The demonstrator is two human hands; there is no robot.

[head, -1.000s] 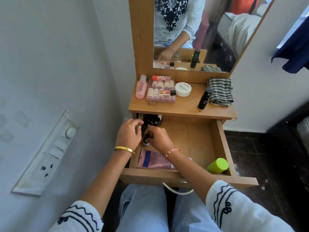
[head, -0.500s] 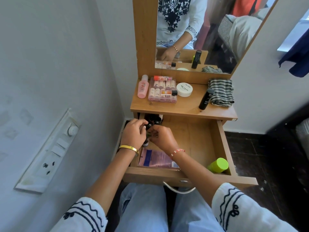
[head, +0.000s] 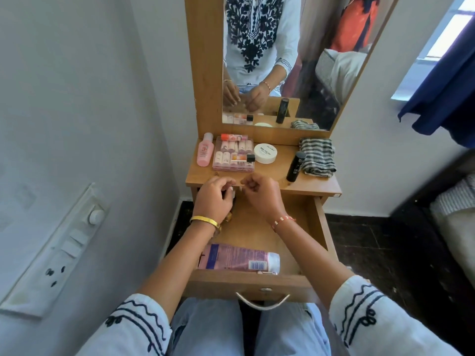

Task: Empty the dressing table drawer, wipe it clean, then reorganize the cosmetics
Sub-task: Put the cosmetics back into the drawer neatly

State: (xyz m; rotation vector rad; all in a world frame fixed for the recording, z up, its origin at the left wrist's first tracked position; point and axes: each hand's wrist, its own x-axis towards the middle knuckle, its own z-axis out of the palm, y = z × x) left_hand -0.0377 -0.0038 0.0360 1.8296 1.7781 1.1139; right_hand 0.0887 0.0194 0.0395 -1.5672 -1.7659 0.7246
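Note:
The wooden drawer (head: 321,227) stands pulled out under the dressing table top (head: 277,176). My left hand (head: 213,199) and my right hand (head: 262,196) hover side by side over the drawer's back left, at the top's front edge. The left hand's fingers curl round a small pale-capped bottle (head: 232,194). The right hand's fingers are curled tight on something small and mostly hidden. A gold-capped item (head: 228,216) shows under my left wrist. A pink tube (head: 239,258) lies along the drawer's front, with a small slim item (head: 267,272) beside it.
On the top stand a pink bottle (head: 204,153), a clear pink case of lipsticks (head: 234,156), a white round jar (head: 265,153), a black stick (head: 295,167) and a folded striped cloth (head: 317,156). A mirror (head: 282,60) rises behind. A wall with a switchboard (head: 59,247) is close on the left.
Both hands have risen from inside the drawer's back left corner to the table top's front edge. The view has tilted, and my right arm now hides the green-capped item.

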